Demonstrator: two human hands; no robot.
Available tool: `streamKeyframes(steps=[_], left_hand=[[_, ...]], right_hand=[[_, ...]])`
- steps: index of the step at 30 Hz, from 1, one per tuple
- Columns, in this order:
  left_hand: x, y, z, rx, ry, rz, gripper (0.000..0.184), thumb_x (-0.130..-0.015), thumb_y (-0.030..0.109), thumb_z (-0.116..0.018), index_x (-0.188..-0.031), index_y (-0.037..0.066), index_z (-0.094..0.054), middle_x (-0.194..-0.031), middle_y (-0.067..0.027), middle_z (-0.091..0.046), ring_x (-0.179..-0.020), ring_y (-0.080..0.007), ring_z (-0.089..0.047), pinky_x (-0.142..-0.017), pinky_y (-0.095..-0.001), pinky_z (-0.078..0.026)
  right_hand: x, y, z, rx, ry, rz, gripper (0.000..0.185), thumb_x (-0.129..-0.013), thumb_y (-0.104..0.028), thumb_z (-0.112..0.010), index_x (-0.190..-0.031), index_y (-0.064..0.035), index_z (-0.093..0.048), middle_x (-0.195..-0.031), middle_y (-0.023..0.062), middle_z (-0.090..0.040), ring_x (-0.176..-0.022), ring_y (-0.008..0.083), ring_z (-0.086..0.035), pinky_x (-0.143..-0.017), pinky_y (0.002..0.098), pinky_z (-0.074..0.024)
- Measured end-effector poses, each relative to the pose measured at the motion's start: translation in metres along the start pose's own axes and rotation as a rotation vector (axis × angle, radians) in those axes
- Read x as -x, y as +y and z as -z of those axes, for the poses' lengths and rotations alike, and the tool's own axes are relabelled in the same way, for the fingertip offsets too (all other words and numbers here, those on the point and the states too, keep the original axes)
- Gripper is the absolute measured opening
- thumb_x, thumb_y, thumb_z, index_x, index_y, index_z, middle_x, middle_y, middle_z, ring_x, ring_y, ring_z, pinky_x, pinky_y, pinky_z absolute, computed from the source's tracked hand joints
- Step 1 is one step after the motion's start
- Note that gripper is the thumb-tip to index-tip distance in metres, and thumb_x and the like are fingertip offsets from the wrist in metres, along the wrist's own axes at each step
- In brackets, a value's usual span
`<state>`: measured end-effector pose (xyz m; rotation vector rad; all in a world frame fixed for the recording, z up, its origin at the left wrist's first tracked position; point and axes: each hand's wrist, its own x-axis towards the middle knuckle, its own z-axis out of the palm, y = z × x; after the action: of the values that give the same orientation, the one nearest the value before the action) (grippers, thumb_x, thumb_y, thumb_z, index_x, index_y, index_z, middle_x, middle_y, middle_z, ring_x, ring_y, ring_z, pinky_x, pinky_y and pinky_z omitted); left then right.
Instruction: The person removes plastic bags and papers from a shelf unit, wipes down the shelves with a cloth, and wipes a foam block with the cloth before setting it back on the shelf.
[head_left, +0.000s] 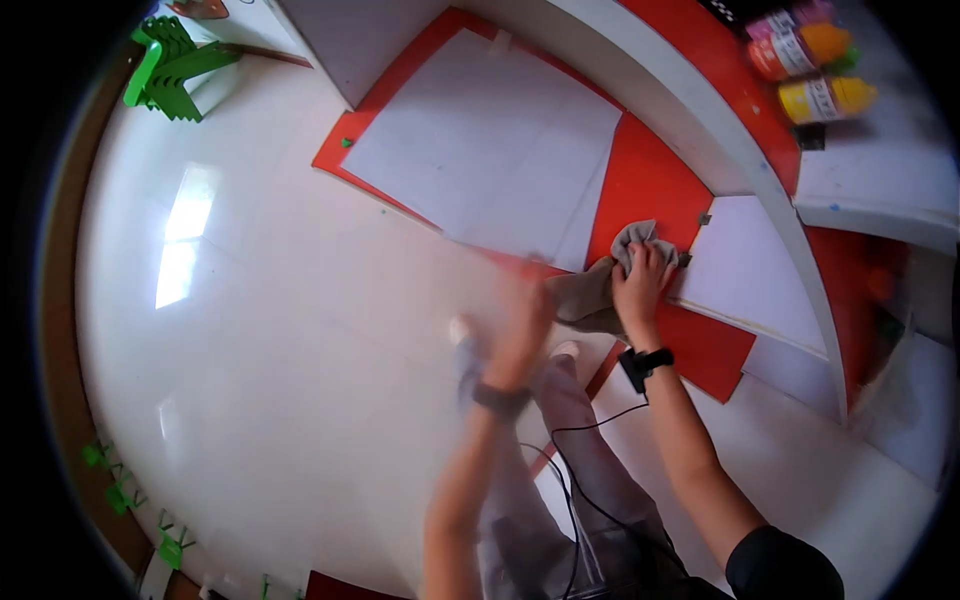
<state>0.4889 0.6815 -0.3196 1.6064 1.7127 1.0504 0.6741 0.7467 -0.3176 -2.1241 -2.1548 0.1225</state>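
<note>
A grey-brown cloth (pixel 587 292) lies bunched on the red shelf surface (pixel 650 180), with one end rumpled up. Fingers of my right hand (pixel 640 283) are curled into the rumpled end of it. My left hand (pixel 525 312) is smeared by motion at the cloth's other end, near the shelf's front edge. Whether it touches the cloth, and how its fingers lie, I cannot make out. A large white sheet (pixel 490 140) covers much of the red surface beyond my hands.
Paint-like bottles, among them a yellow one (pixel 822 100), stand on the upper shelf at right. Stacked green chairs (pixel 175 70) are at the far left on the glossy floor (pixel 280 330). A black cable (pixel 600 425) hangs in front of my legs.
</note>
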Motion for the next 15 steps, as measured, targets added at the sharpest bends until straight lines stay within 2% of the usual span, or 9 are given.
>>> streamKeyframes(steps=[1,2,4,7,8,10,11,14,15], left_hand=[[-0.03,-0.008,0.026,-0.121,0.084,0.006,0.045,-0.072,0.004,-0.055,-0.115,0.004,-0.044,-0.116,-0.0187,-0.044,-0.109,-0.0357,-0.04,-0.092,-0.0447,-0.033],[-0.058,-0.023,0.048,-0.241,0.168,0.012,0.042,-0.071,0.002,-0.056,-0.112,0.007,-0.046,-0.115,-0.0178,-0.045,-0.11,-0.0358,-0.04,-0.092,-0.0452,-0.032],[-0.101,-0.071,0.079,-0.436,0.278,0.035,0.047,-0.076,0.015,-0.057,-0.119,0.007,-0.041,-0.121,-0.0208,-0.041,-0.115,-0.037,-0.036,-0.095,-0.0448,-0.03],[-0.14,-0.116,0.109,-0.579,0.19,0.272,0.059,-0.08,0.035,-0.052,-0.128,0.009,-0.032,-0.134,-0.0201,-0.028,-0.125,-0.0358,-0.022,-0.1,-0.0457,-0.021],[-0.143,-0.123,0.111,-0.611,0.195,0.314,0.06,-0.079,0.036,-0.052,-0.129,0.009,-0.032,-0.135,-0.0194,-0.027,-0.126,-0.0351,-0.021,-0.101,-0.046,-0.019],[-0.15,-0.132,0.116,-0.678,0.204,0.399,0.063,-0.079,0.038,-0.052,-0.13,0.009,-0.031,-0.137,-0.0181,-0.024,-0.128,-0.0338,-0.017,-0.102,-0.0465,-0.015],[-0.15,-0.135,0.116,-0.641,0.206,0.404,0.065,-0.078,0.04,-0.052,-0.13,0.008,-0.03,-0.139,-0.0161,-0.02,-0.13,-0.0321,-0.013,-0.102,-0.0468,-0.011],[-0.141,-0.136,0.102,-0.642,0.26,0.308,0.066,-0.077,0.04,-0.052,-0.129,0.006,-0.03,-0.138,-0.0151,-0.021,-0.129,-0.0324,-0.014,-0.102,-0.0465,-0.012],[-0.135,-0.135,0.097,-0.603,0.287,0.252,0.067,-0.076,0.038,-0.055,-0.129,0.005,-0.031,-0.138,-0.015,-0.022,-0.128,-0.0331,-0.016,-0.102,-0.0464,-0.014]], right_hand=[[-0.015,-0.007,0.008,0.272,-0.005,0.024,0.041,-0.074,-0.017,-0.058,-0.112,-0.0063,-0.046,-0.122,0.0183,-0.04,-0.117,0.0352,-0.033,-0.099,0.0488,-0.0213],[-0.028,-0.022,0.018,0.205,0.062,0.048,0.042,-0.074,-0.017,-0.058,-0.112,-0.0061,-0.045,-0.123,0.0187,-0.039,-0.117,0.0352,-0.033,-0.099,0.0487,-0.0211],[-0.047,-0.049,0.036,0.076,0.189,0.093,0.045,-0.073,-0.018,-0.059,-0.113,-0.0057,-0.045,-0.126,0.0196,-0.037,-0.118,0.0353,-0.033,-0.1,0.0485,-0.0207],[-0.049,-0.074,0.006,-0.243,-0.048,0.062,0.059,-0.073,-0.024,-0.061,-0.121,0.0002,-0.035,-0.126,0.0256,-0.034,-0.117,0.0391,-0.033,-0.098,0.0468,-0.025],[-0.049,-0.08,-0.008,-0.309,-0.123,0.032,0.062,-0.074,-0.025,-0.061,-0.122,0.0016,-0.033,-0.125,0.0269,-0.034,-0.117,0.0397,-0.033,-0.097,0.0464,-0.0258],[-0.053,-0.086,-0.025,-0.386,-0.074,-0.089,0.065,-0.074,-0.026,-0.06,-0.124,0.0031,-0.029,-0.125,0.0283,-0.034,-0.116,0.0403,-0.033,-0.097,0.0455,-0.0259],[-0.054,-0.09,-0.034,-0.428,-0.051,-0.151,0.066,-0.075,-0.026,-0.06,-0.125,0.0039,-0.028,-0.124,0.029,-0.034,-0.116,0.0406,-0.033,-0.097,0.045,-0.0259],[-0.05,-0.097,-0.053,-0.219,0.065,-0.145,0.065,-0.075,-0.027,-0.059,-0.124,0.0043,-0.03,-0.124,0.0278,-0.036,-0.116,0.0403,-0.033,-0.097,0.0433,-0.0272],[-0.051,-0.096,-0.054,-0.308,0.071,-0.167,0.065,-0.076,-0.028,-0.059,-0.124,0.0043,-0.03,-0.124,0.0276,-0.036,-0.116,0.0397,-0.034,-0.097,0.0424,-0.0273]])
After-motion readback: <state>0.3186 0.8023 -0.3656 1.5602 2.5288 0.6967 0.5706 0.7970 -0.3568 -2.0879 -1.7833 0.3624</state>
